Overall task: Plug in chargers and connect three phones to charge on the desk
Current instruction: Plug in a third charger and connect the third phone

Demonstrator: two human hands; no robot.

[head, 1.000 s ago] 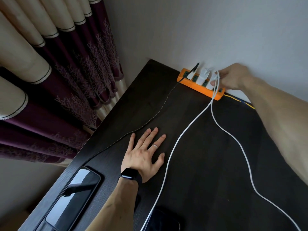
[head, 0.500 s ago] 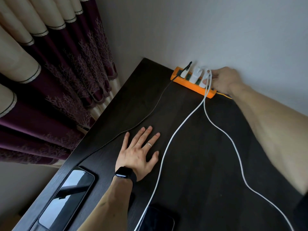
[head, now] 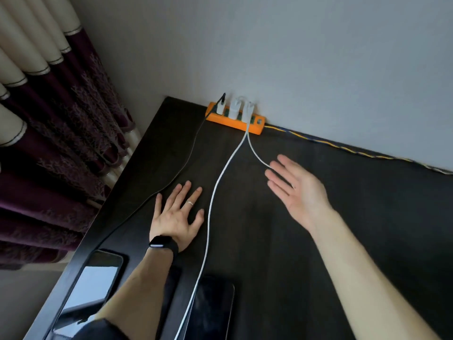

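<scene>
An orange power strip [head: 255, 127] lies against the wall at the back of the dark desk [head: 318, 241]. Three white chargers [head: 234, 110] stand plugged into it. A dark braided cable [head: 188, 158] runs from the left charger toward the desk's left edge. Two white cables [head: 215, 190] come forward from the other chargers. My left hand [head: 177, 214] lies flat on the desk, fingers spread, a watch on its wrist. My right hand [head: 297, 190] hovers open over the right white cable, holding nothing. One phone [head: 90, 285] lies at the near left edge, a second phone [head: 210, 310] beside it under the white cable.
Purple and cream curtains [head: 49, 131] hang left of the desk. A yellow and blue cord [head: 343, 147] runs from the strip along the wall to the right. My left forearm hides part of the desk between the two phones.
My right hand has let go at the power strip and drawn back toward me, now open above the desk. My left hand stays flat. The view has tilted down.
</scene>
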